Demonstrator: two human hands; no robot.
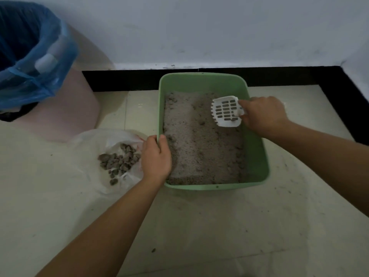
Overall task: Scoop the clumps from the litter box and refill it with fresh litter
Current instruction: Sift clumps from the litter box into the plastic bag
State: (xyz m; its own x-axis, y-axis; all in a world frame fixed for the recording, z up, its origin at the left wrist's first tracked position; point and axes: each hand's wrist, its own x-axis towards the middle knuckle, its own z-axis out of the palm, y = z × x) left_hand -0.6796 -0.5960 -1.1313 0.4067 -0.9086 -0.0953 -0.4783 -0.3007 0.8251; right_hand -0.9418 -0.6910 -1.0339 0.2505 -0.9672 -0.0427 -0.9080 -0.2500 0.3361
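Head view. A green litter box (257,148) stands on a pale tiled floor (199,226), its far end close to a black skirting strip (123,80) at the foot of a white wall (199,27). The box holds a layer of grey litter (199,140) with an uneven, furrowed surface.

The left hand (155,156) grips the left rim of the box towards its near end, with the thumb lying over the rim on the inside and the fingers curled on the outside. The right hand (263,116) reaches in from the right and closes around the handle of a white slotted scoop (225,110); the handle itself is hidden inside the fist. The blade of the scoop lies over the far right part of the litter, its toothed edge turned to the left. Whether it touches the litter cannot be told. A small grey lump (236,112) sits in the scoop near the handle end.

Just left of the box, beside the left hand, a clear plastic bag (93,148) lies open on the floor and carries a heap of dark grey clumps (119,159). Further left and far, a pink bin (65,108) lined with a blue bag (26,56) stands against the wall, well apart from the box.
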